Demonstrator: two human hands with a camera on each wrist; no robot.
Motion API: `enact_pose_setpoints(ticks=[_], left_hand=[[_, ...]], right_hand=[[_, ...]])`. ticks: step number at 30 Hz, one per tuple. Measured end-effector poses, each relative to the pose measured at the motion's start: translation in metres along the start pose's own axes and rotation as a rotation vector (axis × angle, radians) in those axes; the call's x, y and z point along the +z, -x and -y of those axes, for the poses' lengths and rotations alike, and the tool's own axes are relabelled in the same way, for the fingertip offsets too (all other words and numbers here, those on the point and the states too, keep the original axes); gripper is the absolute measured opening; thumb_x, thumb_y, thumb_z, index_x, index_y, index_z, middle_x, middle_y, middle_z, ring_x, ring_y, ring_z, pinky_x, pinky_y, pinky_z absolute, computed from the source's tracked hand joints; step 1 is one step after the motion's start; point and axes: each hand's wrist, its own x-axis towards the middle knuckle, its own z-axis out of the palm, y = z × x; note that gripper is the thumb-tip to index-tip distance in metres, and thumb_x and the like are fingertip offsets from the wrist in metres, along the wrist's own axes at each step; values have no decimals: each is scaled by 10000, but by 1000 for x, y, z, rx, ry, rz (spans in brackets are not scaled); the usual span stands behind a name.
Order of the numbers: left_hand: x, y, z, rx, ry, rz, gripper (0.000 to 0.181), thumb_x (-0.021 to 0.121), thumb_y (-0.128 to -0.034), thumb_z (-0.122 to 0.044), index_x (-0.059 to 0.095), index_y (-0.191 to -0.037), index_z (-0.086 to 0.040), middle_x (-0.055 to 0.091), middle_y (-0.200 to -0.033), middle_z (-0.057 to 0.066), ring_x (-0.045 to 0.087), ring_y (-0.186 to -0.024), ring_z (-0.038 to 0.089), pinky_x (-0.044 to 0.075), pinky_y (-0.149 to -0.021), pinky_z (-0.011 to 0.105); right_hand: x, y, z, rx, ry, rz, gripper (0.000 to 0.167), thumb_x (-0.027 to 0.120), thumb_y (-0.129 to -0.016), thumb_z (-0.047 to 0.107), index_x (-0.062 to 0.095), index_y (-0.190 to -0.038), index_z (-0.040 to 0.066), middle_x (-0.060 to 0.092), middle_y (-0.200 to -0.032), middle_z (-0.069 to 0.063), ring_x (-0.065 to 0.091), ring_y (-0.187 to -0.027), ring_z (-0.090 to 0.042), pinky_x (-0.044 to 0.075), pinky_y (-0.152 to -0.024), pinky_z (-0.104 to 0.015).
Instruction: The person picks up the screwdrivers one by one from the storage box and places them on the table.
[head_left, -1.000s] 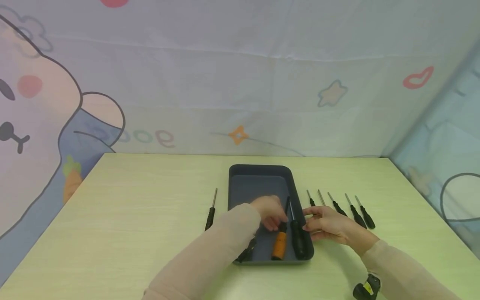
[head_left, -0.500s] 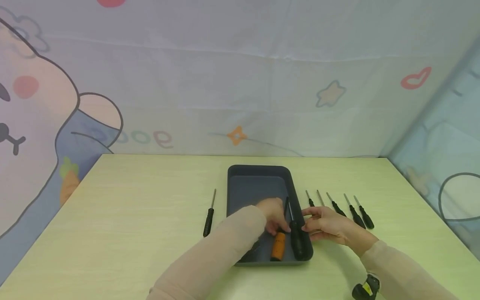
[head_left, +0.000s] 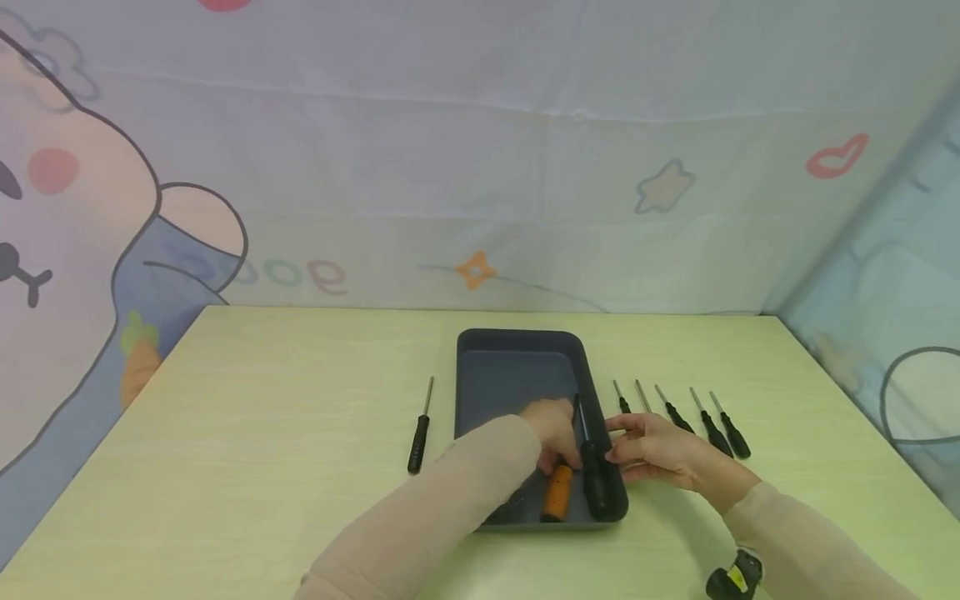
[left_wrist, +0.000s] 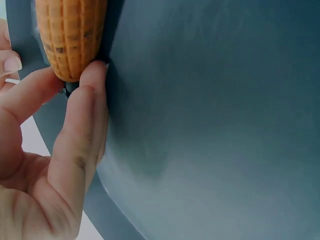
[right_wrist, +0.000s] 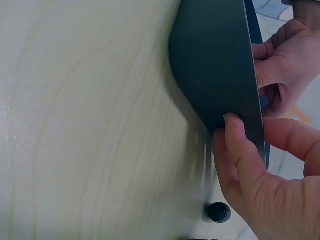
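Observation:
A dark grey tray (head_left: 517,367) lies on the table, with an orange-handled screwdriver (head_left: 557,496) and a thick black-handled screwdriver (head_left: 597,487) in its right half. My left hand (head_left: 552,435) reaches into the tray and pinches the orange-handled screwdriver where handle meets shaft. In the left wrist view, thumb and fingers lie on either side of the ribbed orange handle's (left_wrist: 74,37) narrow end. My right hand (head_left: 660,454) grips the tray's right wall, thumb inside and fingers outside, as the right wrist view shows. Another dark item in the tray is mostly hidden beneath my left sleeve.
A single black screwdriver (head_left: 420,433) lies left of the tray. To its right, several small black screwdrivers (head_left: 718,433) lie in a row, partly behind my right hand. The pale wooden table (head_left: 262,433) ends at a printed cloth backdrop (head_left: 420,167).
My left hand has shifted slightly right and down, closing its fingers on the orange-handled screwdriver. My right hand stays at the tray's wall.

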Motion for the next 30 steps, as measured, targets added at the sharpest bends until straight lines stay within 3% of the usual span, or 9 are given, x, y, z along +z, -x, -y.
enact_pose_setpoints(ticks=[4,8,10,18,24,30], left_hand=[[-3,0,3,-1,60,32,306,772,-731,-53,498,-868,-47,589,-598,110,553,-423,175,539,-496,277],[-7,0,6,17,44,75,231,750,-748,-82,525,-702,-54,608,-592,81,550,-420,134,542,-522,256],[-9,0,7,14,97,108,216,732,-758,-72,534,-675,-55,607,-600,69,549,-431,122,537,-521,239],[-11,-1,19,-14,457,194,255,678,-752,52,500,-925,-7,547,-690,98,535,-513,155,518,-504,236],[-16,-6,25,-17,578,246,285,647,-773,81,458,-974,7,558,-762,135,553,-576,186,552,-592,292],[-22,-6,24,-20,633,240,311,638,-788,83,452,-1025,9,554,-803,145,561,-605,196,556,-604,297]], right_hand=[[-1,0,0,4,-4,1,683,547,-845,-33,144,-1378,-173,559,-993,-123,623,-864,-169,544,-751,-331],[-1,0,0,8,-5,-5,694,548,-847,-32,129,-1383,-170,534,-1002,-127,612,-858,-159,544,-739,-319],[-1,0,0,9,-8,-3,689,547,-848,-34,132,-1381,-170,533,-999,-127,612,-855,-159,544,-739,-320],[-1,0,0,7,-5,-3,684,550,-851,-38,135,-1377,-174,542,-991,-124,616,-858,-167,542,-747,-329],[0,0,2,17,-11,-7,712,549,-848,-37,103,-1386,-172,537,-977,-116,604,-846,-164,540,-738,-321],[1,1,2,23,-7,-8,710,553,-847,-35,111,-1387,-169,543,-957,-104,606,-838,-161,541,-735,-315]])
